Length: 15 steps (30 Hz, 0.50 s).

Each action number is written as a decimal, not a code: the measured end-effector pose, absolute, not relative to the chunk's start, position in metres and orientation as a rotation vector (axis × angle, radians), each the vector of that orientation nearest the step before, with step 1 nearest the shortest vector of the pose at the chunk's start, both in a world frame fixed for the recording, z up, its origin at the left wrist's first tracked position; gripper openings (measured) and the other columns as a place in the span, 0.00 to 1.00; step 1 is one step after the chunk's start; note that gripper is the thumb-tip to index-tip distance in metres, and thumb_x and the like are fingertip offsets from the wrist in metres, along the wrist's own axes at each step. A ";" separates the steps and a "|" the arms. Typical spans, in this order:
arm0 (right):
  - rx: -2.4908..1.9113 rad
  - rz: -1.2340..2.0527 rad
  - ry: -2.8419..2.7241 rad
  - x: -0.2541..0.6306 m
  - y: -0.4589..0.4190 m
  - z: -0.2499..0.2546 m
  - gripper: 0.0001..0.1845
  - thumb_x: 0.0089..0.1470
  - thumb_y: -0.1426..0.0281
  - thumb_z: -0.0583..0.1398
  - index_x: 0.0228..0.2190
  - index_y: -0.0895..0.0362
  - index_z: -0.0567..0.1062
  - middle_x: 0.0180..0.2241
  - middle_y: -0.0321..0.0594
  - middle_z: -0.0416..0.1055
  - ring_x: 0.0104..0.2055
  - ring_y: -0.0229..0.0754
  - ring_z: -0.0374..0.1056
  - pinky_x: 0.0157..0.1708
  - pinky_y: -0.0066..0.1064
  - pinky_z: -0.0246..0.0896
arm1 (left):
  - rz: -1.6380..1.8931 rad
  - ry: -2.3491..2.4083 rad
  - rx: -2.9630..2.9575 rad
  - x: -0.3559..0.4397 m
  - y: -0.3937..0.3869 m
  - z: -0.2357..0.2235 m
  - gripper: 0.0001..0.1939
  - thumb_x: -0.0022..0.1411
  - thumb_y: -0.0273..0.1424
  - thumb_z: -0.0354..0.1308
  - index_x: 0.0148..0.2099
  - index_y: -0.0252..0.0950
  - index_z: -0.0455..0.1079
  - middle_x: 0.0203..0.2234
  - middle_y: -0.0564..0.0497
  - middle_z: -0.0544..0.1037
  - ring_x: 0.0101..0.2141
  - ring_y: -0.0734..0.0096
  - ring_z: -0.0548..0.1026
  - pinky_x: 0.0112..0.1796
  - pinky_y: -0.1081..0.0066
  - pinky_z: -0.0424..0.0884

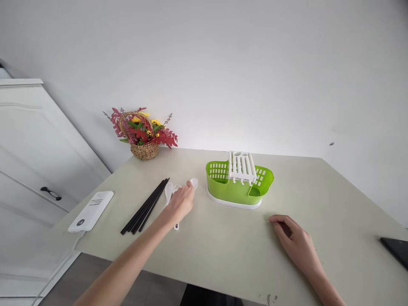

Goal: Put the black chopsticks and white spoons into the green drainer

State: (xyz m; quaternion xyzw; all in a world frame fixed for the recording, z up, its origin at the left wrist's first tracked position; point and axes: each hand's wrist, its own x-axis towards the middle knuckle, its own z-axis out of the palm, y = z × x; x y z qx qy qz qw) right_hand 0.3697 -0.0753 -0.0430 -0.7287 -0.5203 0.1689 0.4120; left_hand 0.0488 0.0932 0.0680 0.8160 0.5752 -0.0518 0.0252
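My left hand (pixel 182 201) is over a small group of white spoons on the table, its fingers closed at the rightmost spoon (pixel 194 183), whose bowl shows past the fingertips. Another white spoon (pixel 168 191) lies just left of the hand, and the bowl of one more is partly covered by it. Below the wrist a spoon handle's end (pixel 176 227) sticks out. My right hand (pixel 296 240) rests on the table at the right, fingers curled together, with nothing visible in them. Between the hands, farther back, stands a green plastic utensil basket (pixel 236 193) with a white slotted rack (pixel 242 166) on top.
Several black chopsticks (pixel 146 208) lie left of the spoons. A white power bank (pixel 92 211) with a cable is near the left edge. A wicker flower basket (pixel 144 151) stands at the back left by the wall. A dark flat device (pixel 395 251) lies at the right edge.
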 end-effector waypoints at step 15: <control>-1.908 0.433 -1.290 0.372 -0.077 -0.046 0.18 0.60 0.53 0.55 0.39 0.49 0.79 0.45 0.37 0.80 0.42 0.45 0.74 0.42 0.33 0.67 | -0.247 1.816 2.442 0.038 0.078 0.044 0.15 0.67 0.24 0.48 0.55 0.32 0.67 0.32 0.38 0.80 0.37 0.48 0.83 0.36 0.60 0.75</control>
